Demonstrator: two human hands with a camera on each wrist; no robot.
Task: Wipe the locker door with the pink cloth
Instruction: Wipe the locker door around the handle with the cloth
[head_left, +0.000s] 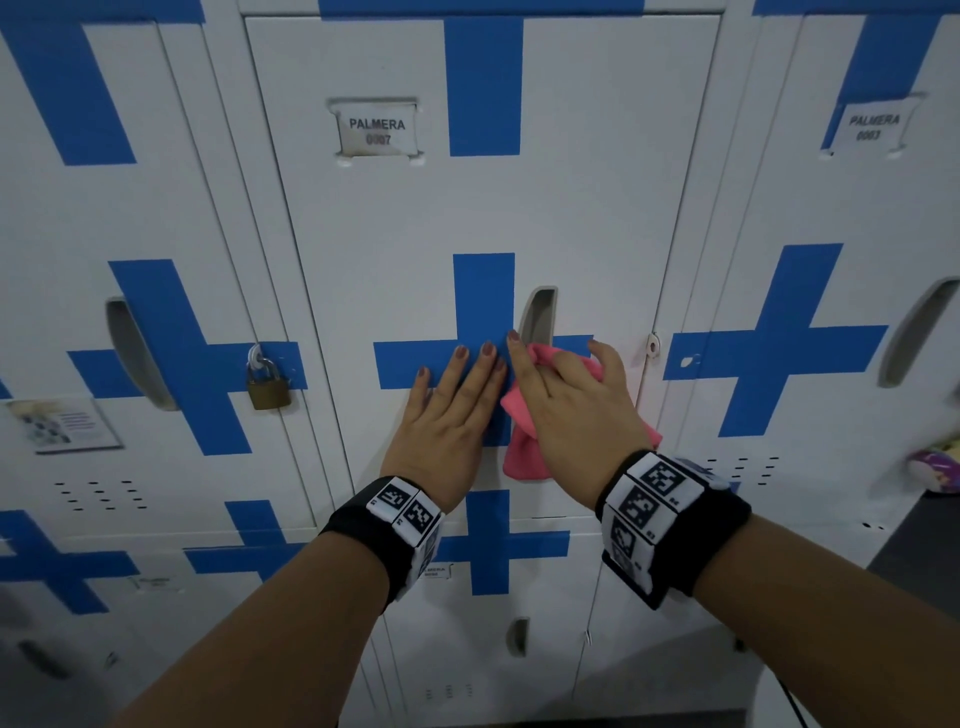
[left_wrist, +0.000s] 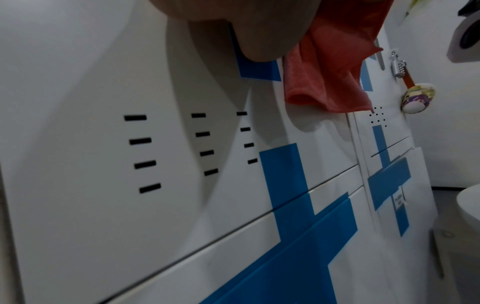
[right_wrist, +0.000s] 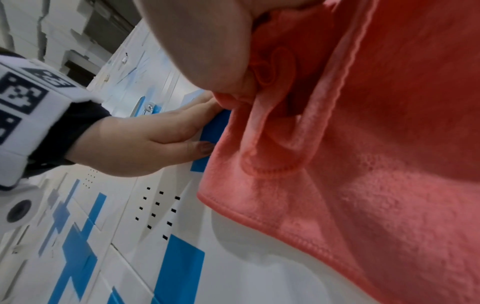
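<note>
The white locker door (head_left: 415, 234) with a blue cross and the label "PALMERA 0007" fills the middle of the head view. My right hand (head_left: 566, 395) holds the pink cloth (head_left: 522, 452) against the door just below the recessed handle (head_left: 537, 317), fingers curled into the fabric. The cloth (right_wrist: 363, 164) hangs down under that hand and shows in the left wrist view too (left_wrist: 330, 78). My left hand (head_left: 457, 410) presses flat on the blue cross beside it, fingers straight; from the right wrist this left hand (right_wrist: 145, 142) lies flat on the door.
The locker on the left carries a brass padlock (head_left: 267, 387). Another labelled locker (head_left: 878, 127) stands to the right, with a colourful object (head_left: 937, 467) hanging on it. Vent slots (left_wrist: 145, 152) sit in the door below my hands. More lockers lie underneath.
</note>
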